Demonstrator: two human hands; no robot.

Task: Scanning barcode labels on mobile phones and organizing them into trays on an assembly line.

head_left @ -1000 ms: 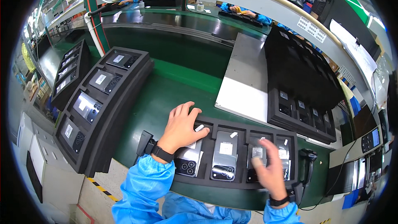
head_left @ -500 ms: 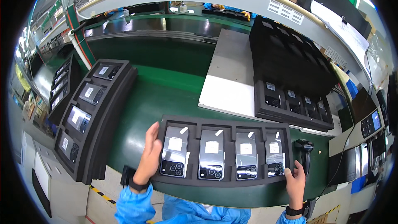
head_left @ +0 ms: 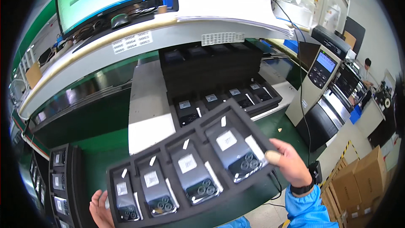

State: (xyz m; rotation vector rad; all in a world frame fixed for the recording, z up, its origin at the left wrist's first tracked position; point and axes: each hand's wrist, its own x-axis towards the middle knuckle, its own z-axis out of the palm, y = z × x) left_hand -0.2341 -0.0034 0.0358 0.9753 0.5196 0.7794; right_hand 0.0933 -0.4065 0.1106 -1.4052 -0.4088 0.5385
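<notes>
Between my two hands is a black foam tray (head_left: 202,145), tilted with its right end higher. In its slots lie several dark smartphones (head_left: 236,152), backs up, each with a white square label and a camera cluster at the lower end. White strips lie beside them. My right hand (head_left: 293,166) grips the tray's right end; a tan covering wraps its thumb. At the lower left, my left hand (head_left: 100,209) holds the other end, its fingers partly hidden behind the foam. Behind the held tray, a lower foam tray (head_left: 276,98) also carries phones.
A tall black foam stack (head_left: 185,76) stands on a white board (head_left: 145,131) under the shelf. More phone trays (head_left: 76,185) are at the left. To the right sits a label printer (head_left: 320,76) with a hanging cable; cartons (head_left: 350,181) stand on the floor. A monitor (head_left: 105,0) tops the shelf.
My hands have closed on the tray's ends and raised it off the green table, tilting it. The view has swung right, and the handheld scanner beside the tray is out of sight.
</notes>
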